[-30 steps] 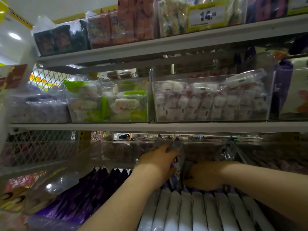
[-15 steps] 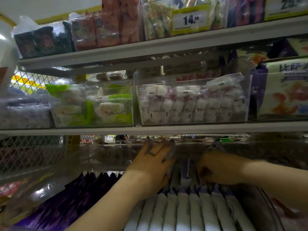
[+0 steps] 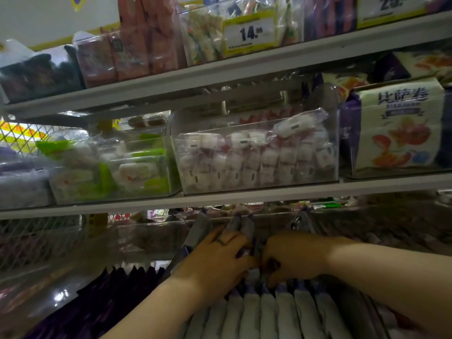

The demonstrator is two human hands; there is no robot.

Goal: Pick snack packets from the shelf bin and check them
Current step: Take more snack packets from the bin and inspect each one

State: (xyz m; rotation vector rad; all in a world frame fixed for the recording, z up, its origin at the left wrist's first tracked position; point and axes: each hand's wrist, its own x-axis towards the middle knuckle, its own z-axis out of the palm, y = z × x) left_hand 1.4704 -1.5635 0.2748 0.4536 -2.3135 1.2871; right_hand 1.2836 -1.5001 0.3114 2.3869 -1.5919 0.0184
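A clear shelf bin (image 3: 176, 255) on the low shelf holds a row of upright white and purple snack packets (image 3: 269, 311). My left hand (image 3: 217, 260) is deep in the bin, fingers closed around the back packets (image 3: 241, 225), whose grey tops stick up above my knuckles. My right hand (image 3: 293, 258) is right beside it, thumbs almost touching, with fingers curled down into the same group of packets. The fingertips of both hands are hidden among the packets.
Dark purple packets (image 3: 97, 297) fill the bin to the left. Above, a shelf (image 3: 269, 193) carries clear bins of white sweets (image 3: 254, 157) and green-wrapped snacks (image 3: 110, 167), plus a white pizza-roll pack (image 3: 398, 126). A yellow price tag (image 3: 249, 33) hangs on the top shelf.
Both hands have come together at the back of the bin; the right hand moved left toward the left hand. The view has shifted slightly up and right.
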